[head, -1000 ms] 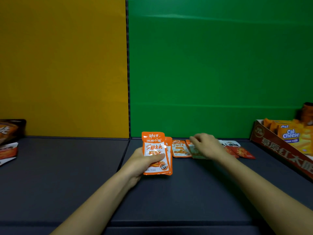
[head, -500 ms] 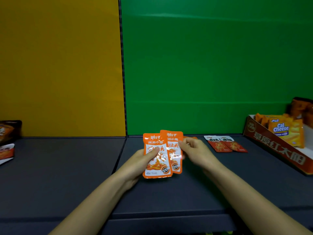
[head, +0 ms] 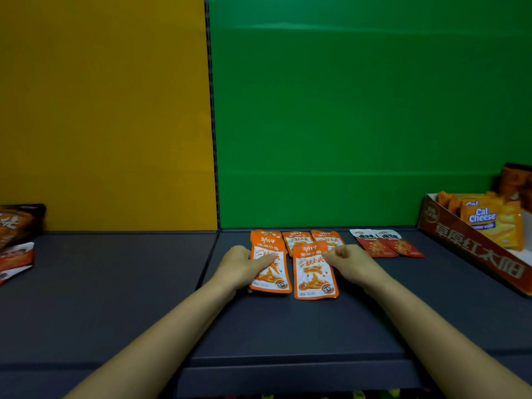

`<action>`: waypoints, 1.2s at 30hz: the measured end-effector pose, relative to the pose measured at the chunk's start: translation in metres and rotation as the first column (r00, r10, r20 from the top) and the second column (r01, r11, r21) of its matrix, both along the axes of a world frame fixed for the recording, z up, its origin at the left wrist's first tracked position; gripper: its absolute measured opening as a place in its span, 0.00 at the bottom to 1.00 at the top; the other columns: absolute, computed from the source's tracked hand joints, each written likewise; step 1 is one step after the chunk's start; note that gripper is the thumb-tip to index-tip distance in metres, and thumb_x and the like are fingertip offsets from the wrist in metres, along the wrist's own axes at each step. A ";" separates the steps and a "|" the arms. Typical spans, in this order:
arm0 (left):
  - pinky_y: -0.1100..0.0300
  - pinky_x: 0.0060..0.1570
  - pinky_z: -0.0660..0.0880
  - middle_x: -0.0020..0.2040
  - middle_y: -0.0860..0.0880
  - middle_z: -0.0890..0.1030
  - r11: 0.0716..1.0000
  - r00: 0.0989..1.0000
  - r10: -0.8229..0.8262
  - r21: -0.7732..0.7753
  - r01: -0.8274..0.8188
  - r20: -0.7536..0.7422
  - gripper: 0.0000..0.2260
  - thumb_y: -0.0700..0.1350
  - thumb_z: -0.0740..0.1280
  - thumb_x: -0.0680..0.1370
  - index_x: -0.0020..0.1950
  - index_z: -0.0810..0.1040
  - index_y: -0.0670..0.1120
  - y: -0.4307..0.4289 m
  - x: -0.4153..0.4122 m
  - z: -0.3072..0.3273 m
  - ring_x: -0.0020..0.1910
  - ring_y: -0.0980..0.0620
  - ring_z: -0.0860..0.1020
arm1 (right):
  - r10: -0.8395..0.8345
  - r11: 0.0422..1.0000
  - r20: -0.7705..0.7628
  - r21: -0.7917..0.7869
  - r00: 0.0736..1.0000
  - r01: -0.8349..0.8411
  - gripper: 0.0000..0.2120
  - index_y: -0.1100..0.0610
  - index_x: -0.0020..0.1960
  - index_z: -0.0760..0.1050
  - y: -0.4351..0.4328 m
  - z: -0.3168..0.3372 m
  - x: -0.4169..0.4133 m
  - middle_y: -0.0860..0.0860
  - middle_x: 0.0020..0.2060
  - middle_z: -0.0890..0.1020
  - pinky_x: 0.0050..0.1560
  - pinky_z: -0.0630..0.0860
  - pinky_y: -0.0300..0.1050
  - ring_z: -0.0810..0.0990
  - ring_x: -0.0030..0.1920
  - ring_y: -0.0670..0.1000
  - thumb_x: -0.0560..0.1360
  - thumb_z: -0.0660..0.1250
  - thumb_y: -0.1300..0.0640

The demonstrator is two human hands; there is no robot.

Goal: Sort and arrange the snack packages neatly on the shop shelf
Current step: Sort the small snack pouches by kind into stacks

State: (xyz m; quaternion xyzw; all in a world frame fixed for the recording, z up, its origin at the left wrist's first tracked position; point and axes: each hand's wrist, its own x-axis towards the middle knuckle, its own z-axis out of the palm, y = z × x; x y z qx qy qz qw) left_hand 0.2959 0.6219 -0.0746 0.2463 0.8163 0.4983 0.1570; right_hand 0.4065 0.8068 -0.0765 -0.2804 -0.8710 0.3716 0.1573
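Note:
Several orange snack packets lie on the dark shelf [head: 288, 326] in front of the green back panel. My left hand [head: 241, 266] grips the left front orange packet [head: 270, 272] at its left edge, thumb on its face. My right hand [head: 349, 264] pinches the right front orange packet [head: 313, 277] at its right edge. Both packets lie side by side, flat or nearly flat on the shelf. Behind them a row of orange packets [head: 298, 240] lies against the back, partly covered.
Two small red packets [head: 385, 244] lie to the right of the orange ones. A red cardboard display box [head: 475, 251] with Cal Cheese packs [head: 489, 223] stands at the far right. Dark and red-white snack bags [head: 17, 240] sit at the far left.
The two packets I held raised and overlapping have come down onto the shelf, side by side. Both hands moved forward with them. A back row of orange packets now shows.

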 end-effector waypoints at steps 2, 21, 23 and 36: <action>0.60 0.31 0.75 0.36 0.45 0.83 0.993 0.995 0.000 -0.121 -0.012 -0.097 0.16 0.55 0.67 0.75 0.38 0.78 0.42 0.004 -0.005 -0.005 0.29 0.49 0.78 | 0.021 1.000 0.032 0.016 0.999 -0.022 0.14 0.56 0.39 0.71 0.000 0.000 -0.001 0.60 0.40 0.80 0.45 0.73 0.48 0.78 0.40 0.57 0.78 0.61 0.49; 0.59 0.40 0.67 0.40 0.49 0.77 0.681 0.692 -0.254 -0.633 -0.368 -0.675 0.29 0.71 0.50 0.73 0.39 0.73 0.46 0.009 0.006 -0.003 0.46 0.49 0.78 | -0.121 0.830 0.304 0.552 0.945 -0.072 0.20 0.55 0.54 0.76 -0.010 0.004 0.000 0.53 0.53 0.80 0.45 0.70 0.46 0.78 0.54 0.55 0.79 0.53 0.42; 0.59 0.38 0.67 0.32 0.50 0.71 0.705 0.679 -0.226 -0.599 -0.381 -0.698 0.29 0.71 0.49 0.73 0.32 0.67 0.46 0.006 0.006 -0.002 0.39 0.49 0.76 | -0.140 0.808 0.307 0.585 0.941 -0.071 0.21 0.55 0.55 0.76 -0.012 0.006 0.001 0.53 0.54 0.80 0.46 0.71 0.46 0.78 0.55 0.55 0.79 0.53 0.41; 0.61 0.29 0.72 0.32 0.53 0.80 0.794 0.313 -0.052 -0.229 -0.563 -0.948 0.13 0.54 0.57 0.73 0.38 0.78 0.49 -0.150 -0.008 -0.016 0.32 0.51 0.79 | 0.444 0.654 0.056 0.662 0.894 -0.366 0.13 0.47 0.60 0.72 -0.156 0.028 -0.028 0.46 0.60 0.77 0.56 0.70 0.45 0.73 0.62 0.50 0.79 0.56 0.46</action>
